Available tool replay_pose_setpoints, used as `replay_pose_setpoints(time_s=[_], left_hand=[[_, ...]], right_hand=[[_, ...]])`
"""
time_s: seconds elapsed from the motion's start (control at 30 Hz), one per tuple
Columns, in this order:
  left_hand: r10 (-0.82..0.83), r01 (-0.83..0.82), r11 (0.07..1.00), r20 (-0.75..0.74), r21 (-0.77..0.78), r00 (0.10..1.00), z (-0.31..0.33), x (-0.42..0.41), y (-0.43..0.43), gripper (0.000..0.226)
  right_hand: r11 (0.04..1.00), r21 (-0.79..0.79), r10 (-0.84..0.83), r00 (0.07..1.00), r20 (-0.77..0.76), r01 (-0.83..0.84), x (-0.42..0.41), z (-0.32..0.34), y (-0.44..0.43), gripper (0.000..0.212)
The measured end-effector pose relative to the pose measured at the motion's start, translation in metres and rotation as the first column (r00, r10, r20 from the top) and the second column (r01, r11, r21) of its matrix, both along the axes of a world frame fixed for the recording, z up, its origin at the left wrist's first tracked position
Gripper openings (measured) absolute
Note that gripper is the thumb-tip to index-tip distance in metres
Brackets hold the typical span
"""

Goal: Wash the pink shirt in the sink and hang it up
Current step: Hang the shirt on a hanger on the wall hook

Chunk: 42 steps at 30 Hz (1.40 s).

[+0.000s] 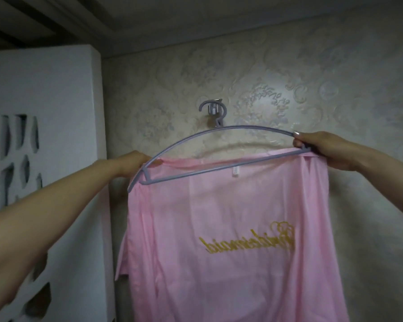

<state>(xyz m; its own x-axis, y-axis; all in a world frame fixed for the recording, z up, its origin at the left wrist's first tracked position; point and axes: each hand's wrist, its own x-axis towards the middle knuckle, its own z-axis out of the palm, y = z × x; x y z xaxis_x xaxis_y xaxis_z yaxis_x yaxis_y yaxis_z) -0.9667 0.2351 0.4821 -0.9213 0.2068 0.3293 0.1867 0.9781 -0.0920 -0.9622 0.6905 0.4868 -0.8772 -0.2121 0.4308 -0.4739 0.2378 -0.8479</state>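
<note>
From the head view, the pink shirt (223,228) hangs on a purple hanger (209,135) whose hook sits over the wall hook (213,109). Below and left of the wall hook, the left hand (135,160) pinches the collar edge; its fingers are hidden. Below and right, the right hand (321,148) grips the hanger end. Judged best: level both shoulders evenly before letting go

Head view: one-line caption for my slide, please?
Both hands, left hand and right hand, steady a pink shirt on a hanger hooked over a wall hook.
</note>
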Motion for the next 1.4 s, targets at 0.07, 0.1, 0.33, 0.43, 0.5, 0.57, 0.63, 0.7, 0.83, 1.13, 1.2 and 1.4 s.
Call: replay_pose_setpoints(time_s=[0.07,0.1,0.33,0.43,0.5,0.57,0.63,0.7,0.83,1.13,1.2,1.4], left_hand=[[0.004,-0.002,0.998,0.031,-0.062,1.000,-0.001,0.004,0.004,0.057],[0.005,-0.002,0.995,0.032,-0.096,0.999,-0.001,0.007,0.005,0.060],[-0.017,0.017,1.000,-0.115,-0.001,0.993,0.008,0.022,0.018,0.076],[-0.074,0.146,0.923,-0.208,0.355,0.975,0.016,0.032,0.040,0.061],[-0.093,0.213,0.740,-0.216,0.638,0.972,0.026,0.041,0.053,0.054],[-0.159,0.242,0.430,-0.191,0.870,0.969,0.036,0.054,0.072,0.054],[-0.310,0.258,0.087,-0.220,0.962,0.925,0.041,0.070,0.099,0.052],[-0.407,0.315,0.091,-0.254,0.945,0.877,0.039,0.086,0.127,0.045],[-0.383,0.324,0.735,-0.029,0.595,0.923,0.003,0.100,0.155,0.037],[-0.213,0.178,0.975,0.806,0.135,0.553,-0.036,0.121,0.129,0.061],[-0.317,0.187,0.944,0.583,0.272,0.748,-0.019,0.106,0.114,0.040],[-0.027,0.153,0.920,-0.332,0.361,0.943,0.009,0.021,0.066,0.080]], right_hand=[[0.995,0.069,-0.062,0.994,-0.086,0.068,-0.003,-0.003,-0.002,0.037],[0.988,0.100,-0.101,0.984,-0.150,0.116,-0.004,-0.004,-0.003,0.037],[0.976,0.094,-0.153,0.926,-0.345,0.196,-0.008,-0.012,-0.015,0.036],[0.970,0.090,-0.172,0.903,-0.394,0.224,-0.009,-0.018,-0.020,0.036],[0.972,0.077,-0.172,0.895,-0.413,0.222,-0.009,-0.021,-0.023,0.036],[0.972,0.060,-0.183,0.892,-0.413,0.226,-0.008,-0.026,-0.026,0.036],[0.966,0.050,-0.212,0.882,-0.421,0.255,-0.010,-0.033,-0.031,0.037],[0.953,0.042,-0.251,0.859,-0.447,0.300,-0.013,-0.042,-0.037,0.039],[0.934,-0.017,-0.317,0.808,-0.497,0.356,-0.016,-0.057,-0.035,0.039],[0.961,0.033,-0.229,0.860,-0.457,0.274,-0.023,-0.069,-0.024,0.033],[0.970,0.035,-0.202,0.878,-0.434,0.241,-0.026,-0.071,-0.025,0.031],[0.989,-0.006,-0.143,0.935,-0.324,0.149,-0.031,-0.071,-0.025,0.032]])
